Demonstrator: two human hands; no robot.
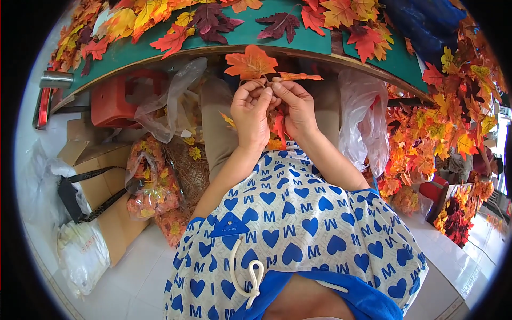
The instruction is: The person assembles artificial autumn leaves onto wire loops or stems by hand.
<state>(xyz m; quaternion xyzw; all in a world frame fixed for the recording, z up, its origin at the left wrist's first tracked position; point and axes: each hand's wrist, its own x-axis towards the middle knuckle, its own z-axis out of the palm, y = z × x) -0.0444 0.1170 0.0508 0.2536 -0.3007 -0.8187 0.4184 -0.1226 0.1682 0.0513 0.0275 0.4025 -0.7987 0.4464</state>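
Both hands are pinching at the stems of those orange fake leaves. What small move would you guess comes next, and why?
Probably a small push or twist joining the stems. The left hand and right hand meet fingertip to fingertip just under the orange maple leaf, with a narrower orange leaf sticking out to the right, so both stems seem pinched at one spot.

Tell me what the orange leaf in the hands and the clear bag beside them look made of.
Orange leaf: likely fabric or thin plastic, matte, flat uniform colour, moulded-looking veins. Clear bag: thin plastic film, glossy, crinkled, see-through.
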